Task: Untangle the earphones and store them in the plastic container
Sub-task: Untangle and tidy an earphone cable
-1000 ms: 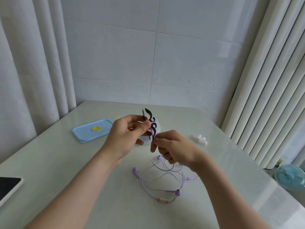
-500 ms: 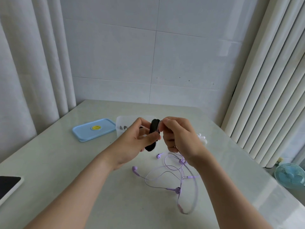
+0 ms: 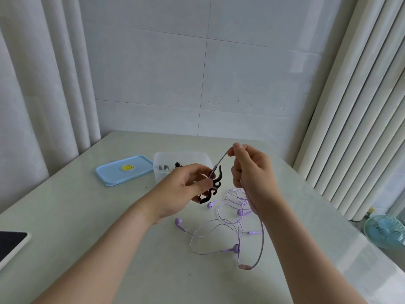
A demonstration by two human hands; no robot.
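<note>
- Tabletop (image 3: 109, 216): pale, glossy surface that carries all the items; white curtains (image 3: 43, 84) hang at both sides.
- Earphones (image 3: 240, 212): purple, with thin cable.
  - One taut stretch has its long axis on a diagonal, rising from the left hand to the right hand, above the tabletop.
  - From the right hand the cable drops along the wrist into a long loop. A pinkish inline piece (image 3: 245, 267) sits at the bottom of the loop.
  - The remaining cable lies in loose, crossing curves on the tabletop between and below the hands. Several buds and the jack plug (image 3: 252, 233) lie there too; the plug tip points left.
- Left hand (image 3: 182, 189): palm turned inward; thumb and curled fingers grip the black clip.
- Right hand (image 3: 252, 170): raised slightly higher; thumb and forefinger pinch the upper end of the taut cable, other fingers curled below it.
- Plastic container (image 3: 160, 172): translucent, open, upright, behind the left hand and partly hidden by it; small dark items inside, not identifiable.
- Lid (image 3: 123, 170): light blue with a yellow centre, flat, just left of the container.
- Tablet (image 3: 11, 244): dark screen, cut by the left edge, well apart from the hands.
- Fan (image 3: 383, 231): blue, beyond the tabletop's right edge.
- Black clip (image 3: 215, 186): wavy arms; the taut cable passes through it at the left fingertips.
</note>
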